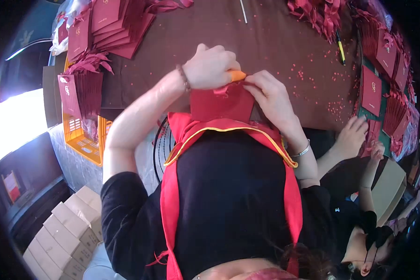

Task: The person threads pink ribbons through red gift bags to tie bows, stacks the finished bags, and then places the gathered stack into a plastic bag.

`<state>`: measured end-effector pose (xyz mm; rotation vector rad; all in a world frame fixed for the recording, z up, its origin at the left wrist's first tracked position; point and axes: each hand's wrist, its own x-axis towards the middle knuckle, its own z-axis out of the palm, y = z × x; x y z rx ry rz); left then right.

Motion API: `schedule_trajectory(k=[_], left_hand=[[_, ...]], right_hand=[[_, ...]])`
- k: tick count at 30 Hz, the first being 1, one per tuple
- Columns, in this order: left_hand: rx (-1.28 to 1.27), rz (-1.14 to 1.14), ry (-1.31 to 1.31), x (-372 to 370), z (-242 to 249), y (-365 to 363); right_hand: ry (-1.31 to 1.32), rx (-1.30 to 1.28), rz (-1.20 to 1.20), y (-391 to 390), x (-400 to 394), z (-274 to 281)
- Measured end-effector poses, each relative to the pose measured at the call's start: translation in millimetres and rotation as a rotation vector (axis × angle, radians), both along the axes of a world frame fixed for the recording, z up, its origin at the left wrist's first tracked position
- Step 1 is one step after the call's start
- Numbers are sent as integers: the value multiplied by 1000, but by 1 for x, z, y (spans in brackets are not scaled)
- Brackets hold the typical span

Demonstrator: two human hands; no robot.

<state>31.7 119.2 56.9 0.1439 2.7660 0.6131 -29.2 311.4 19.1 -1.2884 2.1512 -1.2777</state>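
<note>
My left hand (210, 67) and my right hand (270, 95) meet at the near edge of the brown table (275, 42). Together they hold a small dark red paper envelope (221, 103) by its top. My left hand is curled over the upper edge, and an orange fingertip cover (238, 75) shows on one finger. The fingers of my right hand pinch the envelope's upper right corner. A bead bracelet sits on my left wrist and a thin silver bangle (302, 151) on my right. Below the hands are my black shirt and red vest.
Stacks of red envelopes (112, 25) lie at the table's far left, and more stand in an orange crate (81, 135). Red ribbon scraps (319, 14) and bits of confetti lie to the right beside a yellow pen (340, 49). A co-worker's hand (352, 135) rests at the right edge. Cardboard boxes (65, 233) are stacked lower left.
</note>
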Motion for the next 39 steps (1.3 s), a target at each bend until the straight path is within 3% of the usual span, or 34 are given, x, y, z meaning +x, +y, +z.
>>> schedule_trajectory(k=[2,4,6,8,13,15,18,21,24,28,32,35,39], left_hand=[[-20,-25,-59,-10,16,0],[135,-33,-327,-20,20,-5],[199,-33,-242,-22,3,-11],[504,51,-314,-25,-7,-9],[386,247,-212,-18,-6,10],[390,361,71,-15,-20,10],[422,431,205,-24,-19,-2],[655,413,-6,-19,-20,-26],[454,188,23,9,-4,-43],[-28,-31,509,41,-9,-31],[-175,-19,749,61,-3,-7],[-232,-198,869,74,-12,16],[-87,-344,557,89,-40,24]], right_hand=[[37,4,3,-1,2,2],[85,10,3,-2,4,2],[82,-8,-5,-1,3,1],[79,-26,-20,1,4,1],[-50,35,-88,3,3,1],[-68,28,-67,3,4,2],[-95,22,-57,3,4,-2],[-207,53,-87,4,-1,-8],[-334,91,-122,4,-6,-13],[-382,82,-102,3,-8,-16],[-391,119,-113,0,-6,-7],[-371,83,-116,0,-5,-12],[-296,65,-100,2,-6,-20]])
